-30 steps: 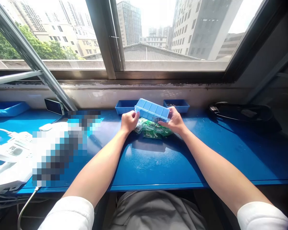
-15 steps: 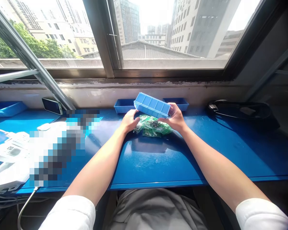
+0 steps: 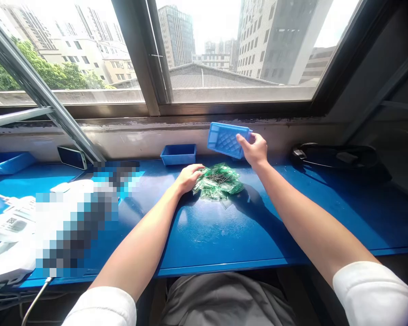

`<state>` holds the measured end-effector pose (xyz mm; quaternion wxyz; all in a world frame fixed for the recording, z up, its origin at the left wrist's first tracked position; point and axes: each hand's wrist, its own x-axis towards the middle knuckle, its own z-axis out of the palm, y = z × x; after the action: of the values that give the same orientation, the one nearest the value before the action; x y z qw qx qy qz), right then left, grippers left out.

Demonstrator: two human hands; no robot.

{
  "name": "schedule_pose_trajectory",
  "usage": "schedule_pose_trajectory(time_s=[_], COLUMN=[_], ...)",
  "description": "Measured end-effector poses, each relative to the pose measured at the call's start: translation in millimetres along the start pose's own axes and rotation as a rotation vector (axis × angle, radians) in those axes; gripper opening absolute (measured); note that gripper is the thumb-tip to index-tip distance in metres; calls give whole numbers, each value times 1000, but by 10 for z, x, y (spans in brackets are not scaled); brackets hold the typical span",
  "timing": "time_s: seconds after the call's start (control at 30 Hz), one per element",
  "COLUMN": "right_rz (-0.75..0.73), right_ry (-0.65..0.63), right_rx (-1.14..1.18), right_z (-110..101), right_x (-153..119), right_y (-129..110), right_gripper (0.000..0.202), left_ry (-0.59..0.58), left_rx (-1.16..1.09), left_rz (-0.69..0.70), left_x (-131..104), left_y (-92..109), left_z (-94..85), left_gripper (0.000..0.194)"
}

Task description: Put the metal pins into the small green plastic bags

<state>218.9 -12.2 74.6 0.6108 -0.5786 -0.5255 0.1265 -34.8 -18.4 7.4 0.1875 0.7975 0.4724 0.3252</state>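
Note:
My right hand [image 3: 256, 149] is closed on the right end of a small blue plastic bin [image 3: 227, 139], thumb across it. The bin is held up and tilted, with a crosshatched face toward me. Below it a crumpled green plastic bag [image 3: 236, 186] lies spread on the table, with a heap of thin dark metal pieces [image 3: 218, 177], like screws or nails, on it. At the bag's left edge is my left hand [image 3: 189, 178], its fingers stretched out and touching the plastic.
Another blue bin [image 3: 178, 155] stands by the wall below the window. On the blue table [image 3: 211, 240], a phone [image 3: 72, 157], a blue tray [image 3: 8, 163] and white devices with cables [image 3: 12, 222] lie left. A black bag-like object [image 3: 340, 160] sits right.
My left hand has let go of the blue bin and come down to the green bag. My right hand has moved the bin up and right, turning its crosshatched face toward me.

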Motion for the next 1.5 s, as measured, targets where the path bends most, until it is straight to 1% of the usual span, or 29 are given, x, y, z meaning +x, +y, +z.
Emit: schedule_pose_trajectory(time_s=[0.07,0.17,0.27,0.33,0.37,0.43,0.47,0.53,0.57,0.63,0.67,0.73,0.8,0.9,1.0,1.07,1.13,1.2,1.37,1.5], right_rz=[44,167,223,278,273,271,281,280,261,228,196,64,-85,-246,-312,-341,-368,-376,-313,-315], right_ry=[-73,-211,-271,-305,-327,-342,-336,-370,-406,-461,-505,-568,-569,-554,-551,-527,-504,-500,-553,-592], right_rx=[-92,-130,-66,-67,-42,22,34,33,21,-36,-83,-213,-363,-521,-695,-815,-886,-905,-878,-885], right_z=[105,291,471,578,624,692,711,715,701,652,623,573,545,546,563,570,573,575,570,557], right_x=[165,392,572,666,704,752,759,734,704,624,580,501,439,368,301,263,236,218,186,161], right_y=[-87,-147,-81,11,59,136,159,166,153,103,74,20,-17,-36,-21,5,47,102,259,349], right_gripper=[50,50,46,45,45,46,47,51,59,84,91,95,91,71,44,32,31,32,33,34], left_ry=[117,271,399,454,465,447,420,336,297,238,215,167,117,65,42,50,64,71,93,153], left_rx=[-7,44,158,239,273,316,325,329,333,346,354,374,401,432,452,473,493,501,487,484], left_rz=[-9,-18,-23,-36,-50,-97,-122,-154,-161,-180,-196,-241,-274,-301,-302,-290,-278,-270,-253,-248], left_x=[3,7,15,28,38,62,74,96,104,113,113,107,97,86,83,81,78,74,65,55], left_y=[-2,-26,-82,-134,-165,-229,-260,-309,-323,-323,-311,-269,-221,-172,-163,-167,-173,-176,-185,-192], left_z=[-11,-47,-96,-122,-129,-129,-123,-104,-96,-88,-91,-109,-135,-168,-184,-185,-184,-182,-181,-167], left_gripper=[37,33,34,40,44,54,58,64,66,67,68,69,71,74,75,74,73,73,73,70])
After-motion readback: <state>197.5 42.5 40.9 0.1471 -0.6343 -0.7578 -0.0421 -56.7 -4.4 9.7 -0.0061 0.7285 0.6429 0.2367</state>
